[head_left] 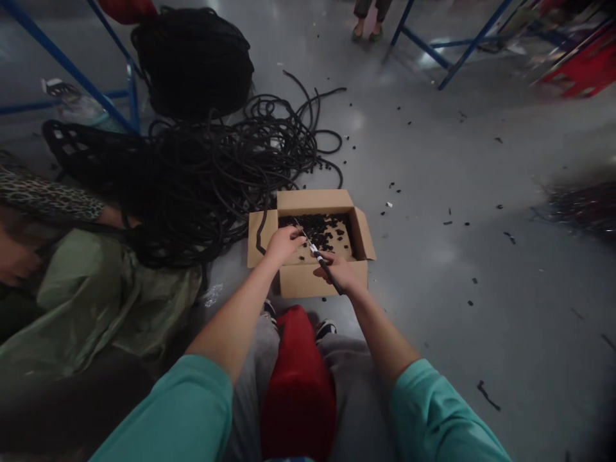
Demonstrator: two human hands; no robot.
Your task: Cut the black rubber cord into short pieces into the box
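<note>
An open cardboard box (323, 282) stands on the floor in front of my feet, with many short black pieces (315, 228) scattered inside. Over the box, my right hand (341, 272) grips black-handled scissors (328, 273), whose thin blades point up and left. My left hand (283, 244) is pinched near the blades, closed on a black cord (262, 232). This cord comes down across the box's left flap from a tangled heap. Whether the blades touch the cord is too small to tell.
The black cord heap (216, 160) lies at the left, below a large dark bundle (192, 61). A co-worker's patterned sleeve (48, 192) and green cloth (110, 295) are beside it. Blue metal legs (426, 45) stand farther back. A red seat (298, 391) is between my legs.
</note>
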